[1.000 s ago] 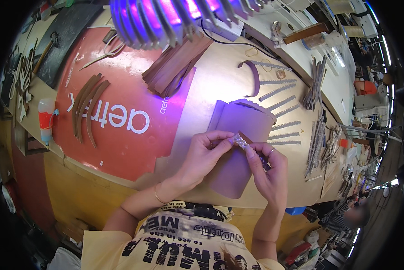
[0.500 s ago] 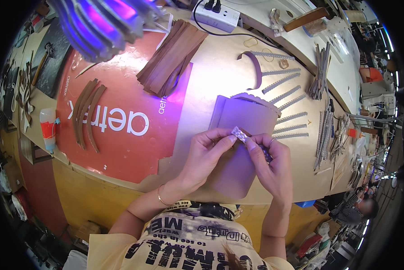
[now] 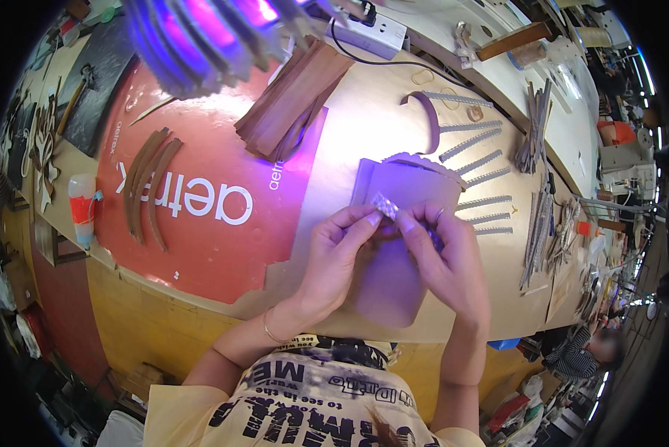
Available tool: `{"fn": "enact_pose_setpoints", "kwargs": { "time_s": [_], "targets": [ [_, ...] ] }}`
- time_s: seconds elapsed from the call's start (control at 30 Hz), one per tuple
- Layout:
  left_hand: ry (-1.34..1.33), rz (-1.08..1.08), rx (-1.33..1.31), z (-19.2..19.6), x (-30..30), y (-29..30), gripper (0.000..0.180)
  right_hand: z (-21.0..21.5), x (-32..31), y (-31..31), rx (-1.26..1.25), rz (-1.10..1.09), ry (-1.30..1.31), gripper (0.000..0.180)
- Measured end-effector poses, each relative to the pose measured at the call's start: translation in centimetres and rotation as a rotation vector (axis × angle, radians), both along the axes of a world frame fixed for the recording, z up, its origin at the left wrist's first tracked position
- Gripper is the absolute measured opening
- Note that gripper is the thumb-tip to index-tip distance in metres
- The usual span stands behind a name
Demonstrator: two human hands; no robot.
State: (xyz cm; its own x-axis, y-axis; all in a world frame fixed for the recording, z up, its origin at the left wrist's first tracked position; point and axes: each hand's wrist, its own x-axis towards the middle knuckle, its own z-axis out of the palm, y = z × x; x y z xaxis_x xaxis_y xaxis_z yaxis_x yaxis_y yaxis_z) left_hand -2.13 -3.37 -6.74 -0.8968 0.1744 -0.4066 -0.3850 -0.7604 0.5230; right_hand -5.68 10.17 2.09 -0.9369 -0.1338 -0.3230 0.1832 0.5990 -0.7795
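Over a flat, rounded brown piece (image 3: 390,302), both hands hold a short braided strip (image 3: 384,205) that looks pale under the purple light. My left hand (image 3: 330,257) pinches one end between thumb and fingers. My right hand (image 3: 450,253) is closed on the strip from the other side, and its fingers hide the rest of it. A scalloped edge (image 3: 424,165) shows along the far side of the brown piece. To its right, several grey braided strips (image 3: 487,176) lie fanned out on the table, beside a curved brown band (image 3: 429,123).
A glowing purple lamp (image 3: 208,45) hangs at the upper left. On a red board (image 3: 223,268) lie curved brown strips (image 3: 142,190) and a stack of brown strips (image 3: 293,100). A bottle (image 3: 83,212) stands at the left edge. A white power strip (image 3: 375,36) is at the back.
My hands have shifted slightly left and toward the far side, with the braided strip now tilted differently between the fingertips. The whole view has moved a little; nothing was let go.
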Motion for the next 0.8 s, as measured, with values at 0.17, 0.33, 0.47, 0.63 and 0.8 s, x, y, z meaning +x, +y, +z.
{"fn": "enact_pose_setpoints", "kwargs": {
  "time_s": [0.17, 0.33, 0.47, 0.63, 0.8],
  "targets": [
    [0.039, 0.020, 0.032, -0.3, -0.3, -0.7, 0.017, 0.3, -1.4, 0.3, 0.054, 0.158, -0.021, 0.022],
    [0.023, -0.002, -0.269, -0.6, 1.1, 0.3, 0.014, 0.5, 0.4, 4.0, -0.062, 0.001, -0.111, 0.022],
    [0.184, 0.109, -0.294, -1.3, 1.7, 1.5, 0.009, -2.1, 3.3, 6.1, -0.135, -0.400, -0.008, 0.028],
    [0.234, 0.136, -0.314, -1.1, 1.2, 1.4, 0.010, -5.0, 7.6, 3.8, -0.389, -0.607, -0.121, 0.027],
    [0.232, 0.175, -0.314, -1.3, -0.6, -1.9, 0.010, -6.2, 6.2, 1.6, -0.434, -0.392, -0.024, 0.021]
  ]
}}
